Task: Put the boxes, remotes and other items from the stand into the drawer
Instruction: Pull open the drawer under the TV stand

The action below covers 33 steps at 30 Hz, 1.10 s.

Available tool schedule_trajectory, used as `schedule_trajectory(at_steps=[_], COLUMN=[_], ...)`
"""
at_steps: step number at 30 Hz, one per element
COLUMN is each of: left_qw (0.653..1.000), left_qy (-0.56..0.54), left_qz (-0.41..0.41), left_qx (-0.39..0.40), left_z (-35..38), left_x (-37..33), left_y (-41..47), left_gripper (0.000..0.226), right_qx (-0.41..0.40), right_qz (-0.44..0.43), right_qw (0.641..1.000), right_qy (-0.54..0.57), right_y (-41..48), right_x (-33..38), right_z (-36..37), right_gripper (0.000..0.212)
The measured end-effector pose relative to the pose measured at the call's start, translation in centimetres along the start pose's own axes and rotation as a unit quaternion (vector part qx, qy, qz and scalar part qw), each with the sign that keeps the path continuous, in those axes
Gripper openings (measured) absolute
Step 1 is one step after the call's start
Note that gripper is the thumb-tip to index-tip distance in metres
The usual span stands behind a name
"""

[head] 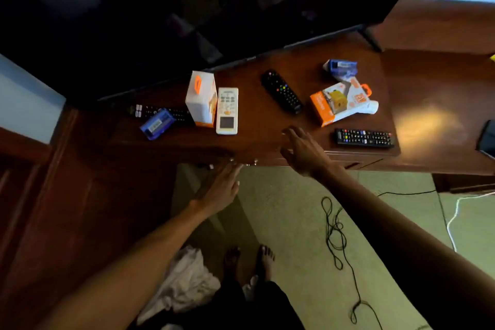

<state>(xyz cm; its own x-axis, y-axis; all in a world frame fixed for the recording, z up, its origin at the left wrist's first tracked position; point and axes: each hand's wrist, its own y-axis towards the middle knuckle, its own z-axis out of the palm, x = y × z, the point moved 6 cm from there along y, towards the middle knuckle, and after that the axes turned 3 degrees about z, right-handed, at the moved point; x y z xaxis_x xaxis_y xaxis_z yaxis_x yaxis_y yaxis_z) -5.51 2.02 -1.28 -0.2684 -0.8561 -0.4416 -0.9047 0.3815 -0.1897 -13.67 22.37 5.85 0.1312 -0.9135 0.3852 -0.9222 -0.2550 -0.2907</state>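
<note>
Stand top: the wooden stand carries everything; nothing has gone into the drawer, by my reading.
Remotes: a white remote lies just beside the upright white-and-orange box; a black remote sits mid-stand; a second black remote lies near the front right edge; a third dark remote lies at the left, partly under a blue box.
Other boxes: an orange-and-white package lies flat at the right, with another blue box behind it.
Left hand: the left hand reaches toward the metal drawer handle under the front edge, fingers loosely spread, holding nothing.
Right hand: the right hand hovers over the stand's front edge, fingers wide, empty.
Drawer: seems closed (the front is dark and hard to read).
Risk: pulling the handle sharply could jolt the stand and tip the upright box onto the white remote.
Risk: a wide sweep by the right hand could knock the front black remote to the floor, among the loose cable.
</note>
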Motion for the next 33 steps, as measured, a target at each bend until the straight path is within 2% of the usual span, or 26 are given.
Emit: schedule_trajectory(at_steps=[5, 12, 19, 26, 30, 33], left_qw=[0.994, 0.986, 0.986, 0.981, 0.977, 0.973], left_qy=[0.074, 0.100, 0.096, 0.109, 0.108, 0.106], left_qz=[-0.073, -0.121, -0.125, -0.120, -0.120, -0.116], left_qx=[0.045, 0.049, 0.051, 0.109, 0.140, 0.168], left_z=[5.3, 9.0, 10.1, 10.9, 11.9, 11.9], left_x=[1.5, 0.6, 0.2, -0.6, -1.6, -1.8], left_y=[1.7, 3.6, 2.3, -0.4, -3.1, -4.8], left_gripper=[0.069, 0.074, 0.098, 0.113, 0.113, 0.101], right_qx=[0.034, -0.037, -0.052, -0.024, -0.010, 0.011], right_qz=[0.003, -0.050, -0.059, -0.074, -0.076, -0.071], right_qw=[0.998, 0.994, 0.992, 0.991, 0.991, 0.992], right_qy=[-0.055, -0.092, -0.102, -0.105, -0.111, -0.106], right_y=[-0.3, -1.1, -1.3, -1.9, -3.1, -4.5], right_x=[-2.8, -4.1, -4.5, -4.7, -4.9, -5.3], right_z=[3.9, 6.2, 6.9, 6.1, 6.1, 6.3], right_gripper=[0.065, 0.069, 0.069, 0.070, 0.070, 0.070])
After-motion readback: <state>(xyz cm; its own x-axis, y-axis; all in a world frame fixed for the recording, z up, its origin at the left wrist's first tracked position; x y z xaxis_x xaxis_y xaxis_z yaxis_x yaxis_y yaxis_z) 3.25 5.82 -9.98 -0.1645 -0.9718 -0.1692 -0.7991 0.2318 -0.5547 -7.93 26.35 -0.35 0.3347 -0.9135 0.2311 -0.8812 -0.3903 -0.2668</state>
